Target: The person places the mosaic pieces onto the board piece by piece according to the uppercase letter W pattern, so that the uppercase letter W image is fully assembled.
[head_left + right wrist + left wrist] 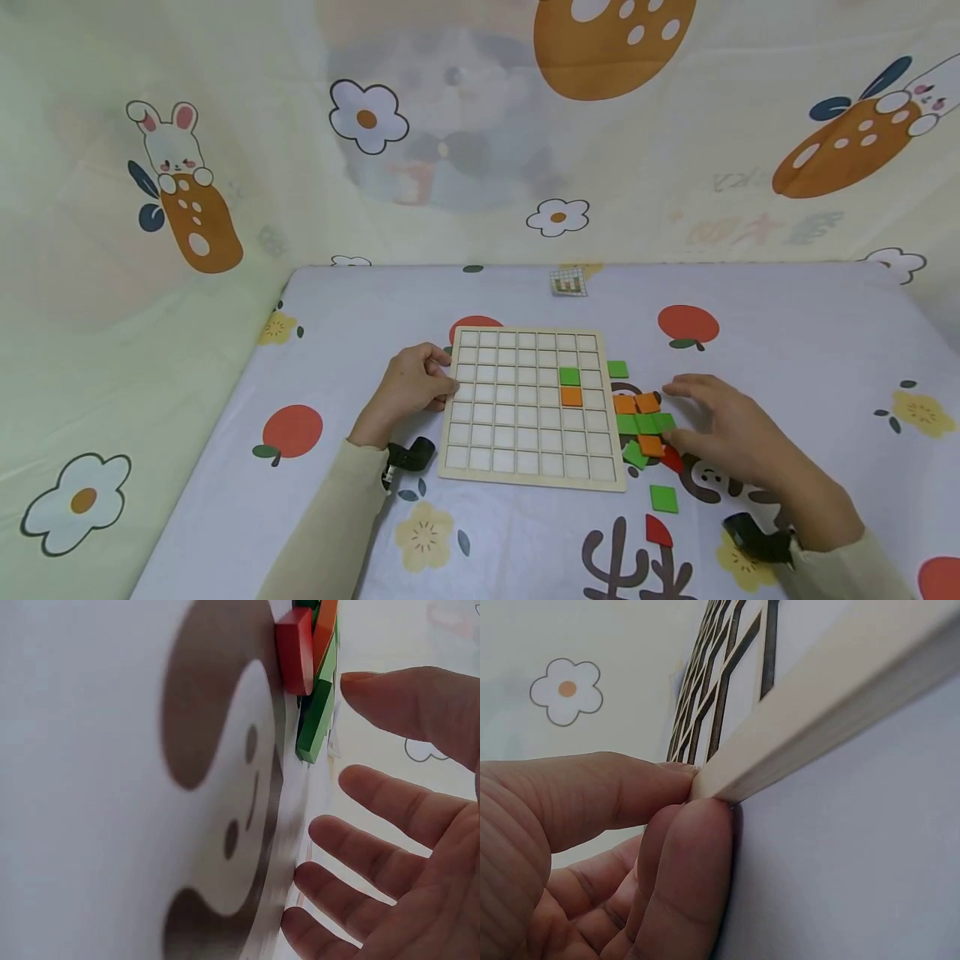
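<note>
A wooden grid board (pixel 517 400) with square cells lies flat on the table. My left hand (pixel 408 385) pinches its left edge, and in the left wrist view the thumb (pixel 622 787) and a finger meet at the board's rim (pixel 780 742). Two tiles sit in cells toward the right of the grid: a green tile (pixel 570 377) directly above an orange tile (pixel 572 397). My right hand (pixel 731 433) hovers with spread fingers beside the loose pile to the board's right, holding nothing. Green tiles (pixel 647 423), orange tiles (pixel 624 404) and a red piece (pixel 295 652) make up that pile.
A lone green tile (pixel 663 498) and a red quarter-round piece (pixel 658 530) lie nearer the front. Another green tile (pixel 618 369) is close to the board's upper right. A small patterned card or packet (pixel 568 282) lies at the back. Patterned cloth covers the table and walls.
</note>
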Action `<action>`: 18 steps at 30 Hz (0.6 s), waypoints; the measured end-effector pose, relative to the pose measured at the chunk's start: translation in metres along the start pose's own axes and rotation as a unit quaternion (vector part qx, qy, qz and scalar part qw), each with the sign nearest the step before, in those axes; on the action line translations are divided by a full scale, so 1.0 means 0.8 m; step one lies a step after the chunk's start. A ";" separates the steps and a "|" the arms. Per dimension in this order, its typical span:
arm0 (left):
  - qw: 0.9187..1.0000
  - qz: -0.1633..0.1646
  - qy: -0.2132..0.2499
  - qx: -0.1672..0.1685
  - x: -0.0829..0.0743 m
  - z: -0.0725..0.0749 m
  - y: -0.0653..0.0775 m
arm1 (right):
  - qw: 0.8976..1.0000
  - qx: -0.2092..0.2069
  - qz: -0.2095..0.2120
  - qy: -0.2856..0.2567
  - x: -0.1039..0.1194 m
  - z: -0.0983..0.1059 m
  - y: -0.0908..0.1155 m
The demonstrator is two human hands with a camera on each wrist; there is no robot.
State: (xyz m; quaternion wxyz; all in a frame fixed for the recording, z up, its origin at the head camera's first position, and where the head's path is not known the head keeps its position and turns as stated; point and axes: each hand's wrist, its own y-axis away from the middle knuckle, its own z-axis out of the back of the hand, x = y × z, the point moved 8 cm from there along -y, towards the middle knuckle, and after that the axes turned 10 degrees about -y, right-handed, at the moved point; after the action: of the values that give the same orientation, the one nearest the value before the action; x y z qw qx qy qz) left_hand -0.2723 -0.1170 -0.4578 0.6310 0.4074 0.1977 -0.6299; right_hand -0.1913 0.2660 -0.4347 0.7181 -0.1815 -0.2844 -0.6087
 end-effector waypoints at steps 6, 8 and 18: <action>1.000 0.001 0.000 0.000 0.000 0.000 0.000 | 1.000 0.001 0.002 0.009 0.001 -0.003 0.004; 1.000 0.001 -0.001 -0.001 0.000 0.000 0.000 | 1.000 -0.004 0.008 0.012 0.004 -0.003 0.005; 1.000 -0.001 -0.007 -0.004 0.000 0.000 0.000 | 0.999 -0.011 0.003 0.033 0.008 -0.003 0.003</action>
State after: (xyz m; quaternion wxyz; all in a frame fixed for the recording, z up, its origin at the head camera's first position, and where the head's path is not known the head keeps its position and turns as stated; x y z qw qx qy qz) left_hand -0.2724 -0.1170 -0.4575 0.6335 0.4008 0.1962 -0.6322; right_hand -0.1882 0.2600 -0.4326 0.7268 -0.1703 -0.2533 -0.6153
